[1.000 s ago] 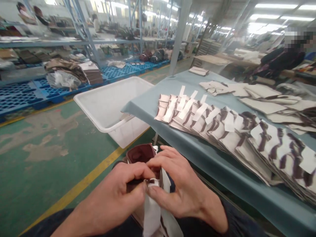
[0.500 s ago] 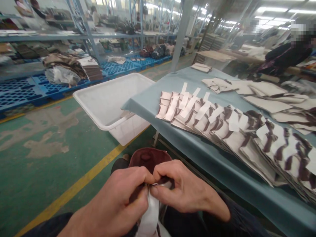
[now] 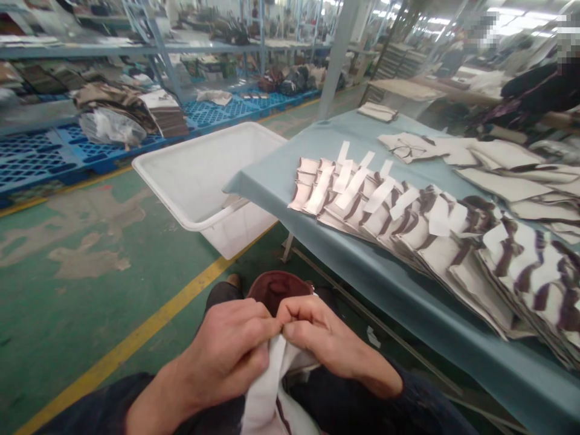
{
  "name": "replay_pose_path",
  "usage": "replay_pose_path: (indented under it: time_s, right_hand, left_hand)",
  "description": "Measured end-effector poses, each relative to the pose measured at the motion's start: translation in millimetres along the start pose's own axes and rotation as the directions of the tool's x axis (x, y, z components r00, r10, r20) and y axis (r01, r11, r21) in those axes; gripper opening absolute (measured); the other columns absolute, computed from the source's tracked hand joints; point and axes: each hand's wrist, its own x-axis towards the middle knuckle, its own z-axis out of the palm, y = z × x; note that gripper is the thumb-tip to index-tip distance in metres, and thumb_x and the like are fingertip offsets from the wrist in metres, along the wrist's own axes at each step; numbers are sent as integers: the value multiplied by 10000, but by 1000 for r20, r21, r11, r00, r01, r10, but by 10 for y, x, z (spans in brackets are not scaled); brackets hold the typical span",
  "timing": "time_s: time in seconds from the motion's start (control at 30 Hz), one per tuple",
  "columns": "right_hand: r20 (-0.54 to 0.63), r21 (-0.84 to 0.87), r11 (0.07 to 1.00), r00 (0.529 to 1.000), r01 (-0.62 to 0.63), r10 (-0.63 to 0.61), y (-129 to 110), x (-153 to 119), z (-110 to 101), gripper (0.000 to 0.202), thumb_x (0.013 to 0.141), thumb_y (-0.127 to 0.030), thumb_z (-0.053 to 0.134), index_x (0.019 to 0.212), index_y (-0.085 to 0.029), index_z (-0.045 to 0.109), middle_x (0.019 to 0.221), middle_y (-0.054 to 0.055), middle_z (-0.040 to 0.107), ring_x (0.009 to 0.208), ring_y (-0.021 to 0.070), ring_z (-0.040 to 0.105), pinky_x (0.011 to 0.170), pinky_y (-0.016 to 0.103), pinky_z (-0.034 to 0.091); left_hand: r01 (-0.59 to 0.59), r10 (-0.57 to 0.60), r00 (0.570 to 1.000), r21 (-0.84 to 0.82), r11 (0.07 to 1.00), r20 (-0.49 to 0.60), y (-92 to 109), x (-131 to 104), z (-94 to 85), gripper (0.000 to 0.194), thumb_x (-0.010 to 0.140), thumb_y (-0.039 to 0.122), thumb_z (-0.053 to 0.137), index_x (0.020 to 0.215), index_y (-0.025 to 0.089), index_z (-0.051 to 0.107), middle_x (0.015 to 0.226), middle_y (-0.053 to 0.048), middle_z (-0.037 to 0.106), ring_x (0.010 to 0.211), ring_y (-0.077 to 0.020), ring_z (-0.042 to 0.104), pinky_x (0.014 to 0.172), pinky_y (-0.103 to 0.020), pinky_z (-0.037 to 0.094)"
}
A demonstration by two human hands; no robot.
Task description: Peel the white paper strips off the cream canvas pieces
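Note:
Between my knees is a fabric piece (image 3: 267,405), whitish on the near side, with a dark reddish-brown part (image 3: 276,287) curving up beyond my hands. My left hand (image 3: 231,341) pinches its upper edge between thumb and fingers. Right against it, my right hand (image 3: 324,341) pinches the same edge, and the fingertips of both hands meet. The exact spot under the fingertips is hidden. A white strip of the material hangs down below my fingers toward my lap.
To the right stands a table (image 3: 272,175) under a blue-grey cover, with a long overlapping row of pale and brown pieces (image 3: 417,235) bearing white strips. Eyeglasses (image 3: 408,151) lie farther back. A white plastic bin (image 3: 181,181) stands ahead. Blue pallets (image 3: 217,112) lie beyond it.
Both hands keep their pinch, the fingertips now closer together. The fabric below them has shifted, showing more of its white side. The view has tilted slightly downward.

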Motion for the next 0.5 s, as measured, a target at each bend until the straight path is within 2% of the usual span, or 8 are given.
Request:
replay_pose_path:
  time_s: [0.1,0.2,0.27,0.37,0.43,0.5]
  right_hand:
    - [-34,-241,960,988,140,-152,-21,-44,-9,152,849,-274,483,715,-210,514,610,-53,423,567,115,373,533,239,277]
    - [-54,-423,866,946,268,-319,-73,-110,-6,149,851,-175,461,742,-204,559,617,-54,481,546,106,422,551,236,319]
    - [-38,-544,760,895,355,-445,-110,-146,13,166,849,-123,469,775,-195,598,646,-42,543,560,109,472,575,241,346]
    - [38,-695,565,808,444,-587,-162,-183,55,211,898,-75,468,817,-178,634,695,-7,629,600,126,548,602,257,375]
    - [71,-766,467,781,442,-621,-191,-203,80,247,940,-62,455,827,-172,644,707,4,647,609,135,567,607,267,384]
    - [97,-819,396,781,414,-616,-211,-224,95,289,990,-71,435,828,-169,654,700,5,638,599,142,562,600,281,381]
  left_hand:
    - [189,-188,981,-25,982,42,88,14,-106,306,900,18,476,1080,243,582,771,53,655,641,-113,618,613,-219,459]
    - [367,-352,920,-65,928,174,187,65,-291,339,887,63,541,1148,272,595,992,53,719,854,-110,693,765,-196,518]
    - [408,-367,892,-125,904,263,216,105,-395,304,923,69,539,1137,274,608,1091,46,710,986,-115,688,884,-192,520]
    - [426,-344,867,-179,887,361,206,146,-467,275,1046,84,426,1115,264,622,1174,20,675,1116,-119,640,1014,-200,476]
    - [429,-340,861,-179,886,378,192,154,-470,293,1087,109,365,1124,251,619,1212,0,653,1150,-129,616,1040,-213,454]
    - [422,-338,860,-158,893,383,190,148,-462,276,1108,159,355,1033,229,611,1103,-2,657,1040,-135,627,949,-216,472]
